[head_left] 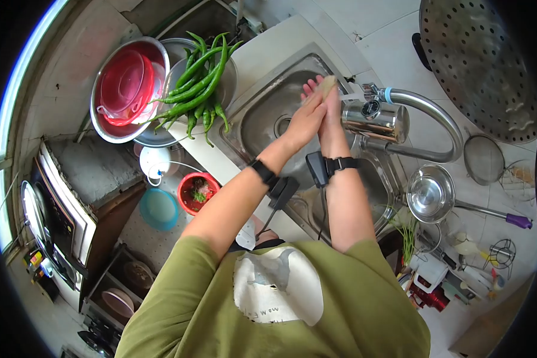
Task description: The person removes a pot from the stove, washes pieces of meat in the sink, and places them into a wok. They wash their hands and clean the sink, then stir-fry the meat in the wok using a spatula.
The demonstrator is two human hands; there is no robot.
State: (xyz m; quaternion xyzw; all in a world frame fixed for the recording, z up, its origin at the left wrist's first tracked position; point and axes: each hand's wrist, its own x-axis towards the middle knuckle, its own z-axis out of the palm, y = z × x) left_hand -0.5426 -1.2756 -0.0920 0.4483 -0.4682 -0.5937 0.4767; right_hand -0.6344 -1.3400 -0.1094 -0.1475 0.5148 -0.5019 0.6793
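My left hand point(306, 122) and my right hand point(332, 116) are pressed together over the metal sink point(259, 128), close to the faucet mouth. A small pale beige piece point(329, 86) shows between them at the fingertips, blurred, and its kind cannot be made out. Left fingers lie straight across the right palm. Pink fingertips stick out on the far side of the hands. Beside the right hand, a stream of water point(353, 96) comes from the curved faucet point(438, 113). Black straps with small boxes are round both wrists.
Long green chili peppers point(200, 83) lie over metal bowls on the left, beside a red colander point(125, 86). Below are a red bowl point(198, 192) and a blue basin point(159, 209). A shiny metal cup point(382, 122) stands by the faucet; a ladle point(431, 194) hangs right.
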